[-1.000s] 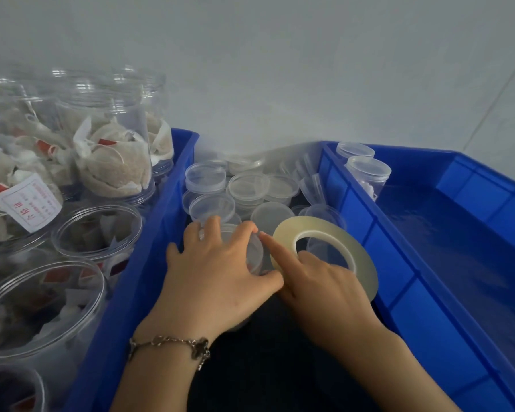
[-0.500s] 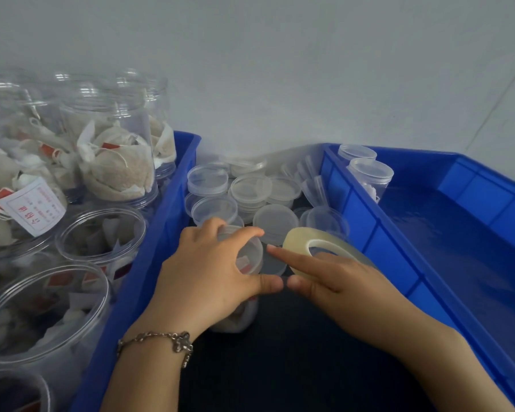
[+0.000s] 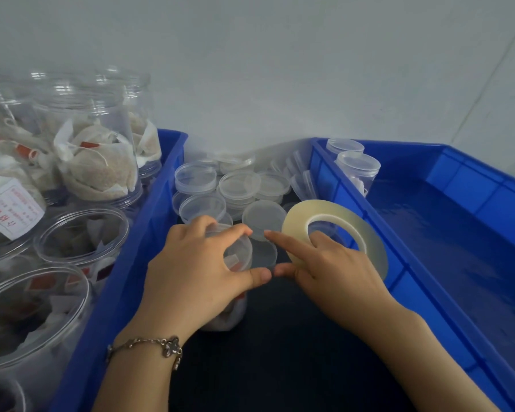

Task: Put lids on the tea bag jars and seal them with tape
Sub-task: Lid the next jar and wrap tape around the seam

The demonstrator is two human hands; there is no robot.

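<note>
My left hand (image 3: 195,269) grips the top of a small clear tea bag jar (image 3: 234,310) that stands on the dark surface between two blue bins; its lid (image 3: 238,254) shows between my fingers. My right hand (image 3: 330,269) holds a roll of clear tape (image 3: 336,224), with fingers through its core and the index finger stretched toward the jar's lid. The thumbs of both hands nearly meet beside the jar. I cannot see a free strip of tape.
Loose clear lids (image 3: 238,185) are piled behind the jar. The left blue bin (image 3: 149,233) holds several open jars of tea bags (image 3: 95,162). The right blue bin (image 3: 428,233) holds two lidded jars (image 3: 357,168) at its far corner. A grey wall stands behind.
The tape roll tipped down flat half a second ago and now stands raised again to the right of the jar. My left hand has stayed on the jar's top.
</note>
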